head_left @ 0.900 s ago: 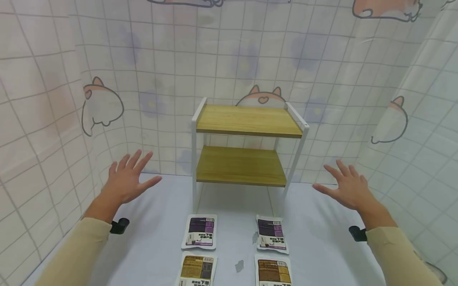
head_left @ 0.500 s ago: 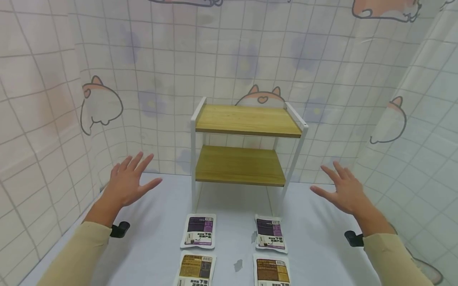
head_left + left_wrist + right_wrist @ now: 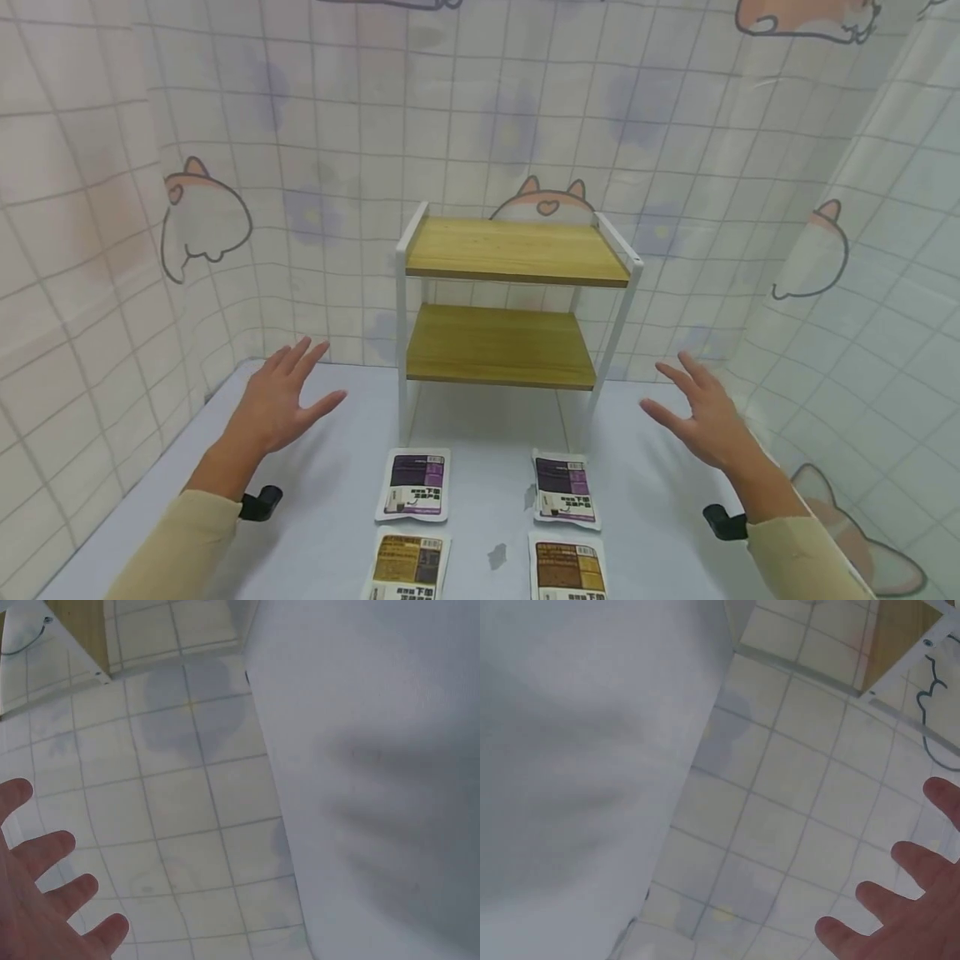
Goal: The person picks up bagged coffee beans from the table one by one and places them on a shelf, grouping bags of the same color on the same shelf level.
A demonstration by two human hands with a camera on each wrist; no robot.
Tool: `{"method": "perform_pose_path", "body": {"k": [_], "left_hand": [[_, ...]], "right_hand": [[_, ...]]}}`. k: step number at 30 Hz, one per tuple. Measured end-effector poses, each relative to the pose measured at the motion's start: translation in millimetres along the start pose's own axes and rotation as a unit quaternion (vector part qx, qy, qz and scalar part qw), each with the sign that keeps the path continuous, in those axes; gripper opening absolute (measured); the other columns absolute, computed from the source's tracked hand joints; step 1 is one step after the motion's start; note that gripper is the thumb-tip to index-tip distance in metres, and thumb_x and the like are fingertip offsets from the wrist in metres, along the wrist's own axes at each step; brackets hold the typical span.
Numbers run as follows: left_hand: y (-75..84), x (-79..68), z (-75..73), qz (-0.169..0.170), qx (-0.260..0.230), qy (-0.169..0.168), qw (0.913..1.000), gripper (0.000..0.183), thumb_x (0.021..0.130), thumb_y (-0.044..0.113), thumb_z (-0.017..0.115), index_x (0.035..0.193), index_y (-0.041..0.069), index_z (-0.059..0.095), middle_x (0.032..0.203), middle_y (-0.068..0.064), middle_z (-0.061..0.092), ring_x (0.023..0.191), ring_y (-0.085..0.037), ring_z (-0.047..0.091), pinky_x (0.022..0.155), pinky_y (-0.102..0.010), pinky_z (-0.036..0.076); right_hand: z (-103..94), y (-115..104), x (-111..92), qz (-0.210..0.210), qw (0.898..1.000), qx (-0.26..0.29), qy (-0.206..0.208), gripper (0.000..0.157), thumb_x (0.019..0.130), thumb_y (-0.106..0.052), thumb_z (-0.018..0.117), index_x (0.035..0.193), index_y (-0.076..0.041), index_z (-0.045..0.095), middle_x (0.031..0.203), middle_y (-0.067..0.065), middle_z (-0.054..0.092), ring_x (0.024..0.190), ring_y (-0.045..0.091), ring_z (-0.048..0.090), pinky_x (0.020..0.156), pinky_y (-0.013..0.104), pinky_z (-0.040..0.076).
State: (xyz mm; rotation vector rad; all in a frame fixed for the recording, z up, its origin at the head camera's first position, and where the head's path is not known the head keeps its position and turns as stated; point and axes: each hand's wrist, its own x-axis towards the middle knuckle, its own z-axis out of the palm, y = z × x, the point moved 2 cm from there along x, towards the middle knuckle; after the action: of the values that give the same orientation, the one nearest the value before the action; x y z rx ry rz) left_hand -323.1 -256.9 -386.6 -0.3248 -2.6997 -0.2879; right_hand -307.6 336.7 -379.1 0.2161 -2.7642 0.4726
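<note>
My left hand hovers over the table to the left of a two-tier shelf, fingers spread and holding nothing. On the other side my right hand is also raised, its fingers apart and nothing in them. Between them, in the head view, stands the shelf with white side frames and wooden boards. Two purple-labelled pouches, a left one and a right one, lie flat before it. Nearer still are a yellow-labelled pouch and a brown-labelled pouch, both cut off by the lower edge.
A white-grey table bears everything. Grid-patterned curtain with cartoon dogs encloses the back and both sides. A small grey patch marks the table between the front pouches. Black wrist straps with cameras sit at both cuffs.
Both hands have come slightly lower and inward, toward the shelf's sides. The pouches and shelf stay in place; the head view has shifted very slightly.
</note>
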Motion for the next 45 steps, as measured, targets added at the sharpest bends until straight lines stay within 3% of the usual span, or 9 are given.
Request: {"method": "perform_pose_path", "body": {"k": [8, 16, 22, 29, 34, 38, 45], "left_hand": [[9.0, -6.0, 13.6, 0.001, -0.045, 0.021, 0.9988, 0.086, 0.091, 0.058, 0.067, 0.158, 0.014, 0.036, 0.163, -0.023, 0.034, 0.147, -0.049, 0.033, 0.114, -0.072, 0.031], [25.2, -8.2, 20.2, -0.003, -0.121, -0.008, 0.9926, 0.089, 0.09, 0.057, 0.07, 0.159, 0.014, 0.034, 0.163, -0.019, 0.036, 0.149, -0.044, 0.033, 0.117, -0.067, 0.032], [34.1, -9.6, 26.7, -0.02, -0.174, -0.006, 0.9845, 0.085, 0.092, 0.053, 0.07, 0.159, 0.015, 0.034, 0.163, -0.018, 0.036, 0.149, -0.043, 0.034, 0.116, -0.068, 0.033], [48.0, -7.9, 31.2, -0.027, -0.25, 0.007, 0.9679, 0.076, 0.095, 0.045, 0.071, 0.156, 0.015, 0.039, 0.159, -0.016, 0.043, 0.142, -0.041, 0.046, 0.109, -0.062, 0.046], [56.0, -3.8, 33.9, -0.026, -0.283, 0.028, 0.9584, 0.064, 0.098, 0.04, 0.068, 0.152, 0.014, 0.044, 0.154, -0.015, 0.05, 0.139, -0.039, 0.05, 0.109, -0.057, 0.047], [60.4, 1.0, 35.0, -0.026, -0.32, 0.05, 0.9459, 0.055, 0.101, 0.033, 0.065, 0.149, 0.014, 0.048, 0.148, -0.015, 0.056, 0.134, -0.037, 0.056, 0.108, -0.056, 0.049], [68.2, 11.3, 29.9, -0.006, -0.381, 0.051, 0.923, 0.047, 0.104, 0.028, 0.061, 0.148, 0.015, 0.049, 0.139, -0.016, 0.062, 0.13, -0.034, 0.058, 0.109, -0.056, 0.048]], "right_hand": [[12.6, -15, -12, -0.004, 0.998, 0.061, 0.005, 0.076, 0.096, -0.057, 0.06, 0.157, -0.017, 0.039, 0.169, 0.021, 0.021, 0.151, 0.052, 0.023, 0.108, 0.083, 0.024], [29.2, -24, -23, 0.003, 0.994, 0.107, 0.034, 0.074, 0.093, -0.051, 0.066, 0.155, -0.017, 0.043, 0.165, 0.02, 0.032, 0.149, 0.049, 0.03, 0.109, 0.078, 0.03], [40.4, -32, -30, 0.01, 0.987, 0.151, 0.043, 0.071, 0.093, -0.048, 0.07, 0.152, -0.015, 0.048, 0.163, 0.02, 0.035, 0.147, 0.047, 0.035, 0.11, 0.068, 0.04], [57.4, -38, -37, 0.023, 0.978, 0.203, 0.031, 0.069, 0.094, -0.044, 0.072, 0.151, -0.014, 0.05, 0.162, 0.019, 0.038, 0.149, 0.044, 0.035, 0.109, 0.062, 0.043], [70.0, -39, -40, 0.041, 0.975, 0.22, 0.01, 0.067, 0.094, -0.047, 0.072, 0.148, -0.013, 0.053, 0.162, 0.017, 0.039, 0.149, 0.042, 0.036, 0.108, 0.06, 0.046], [77.5, -41, -43, 0.053, 0.968, 0.244, -0.007, 0.064, 0.094, -0.047, 0.072, 0.145, -0.011, 0.056, 0.16, 0.016, 0.043, 0.148, 0.04, 0.038, 0.107, 0.058, 0.048], [85.7, -51, -48, 0.094, 0.952, 0.291, -0.033, 0.057, 0.095, -0.04, 0.074, 0.141, -0.01, 0.06, 0.155, 0.013, 0.05, 0.142, 0.038, 0.048, 0.107, 0.051, 0.051]]}}
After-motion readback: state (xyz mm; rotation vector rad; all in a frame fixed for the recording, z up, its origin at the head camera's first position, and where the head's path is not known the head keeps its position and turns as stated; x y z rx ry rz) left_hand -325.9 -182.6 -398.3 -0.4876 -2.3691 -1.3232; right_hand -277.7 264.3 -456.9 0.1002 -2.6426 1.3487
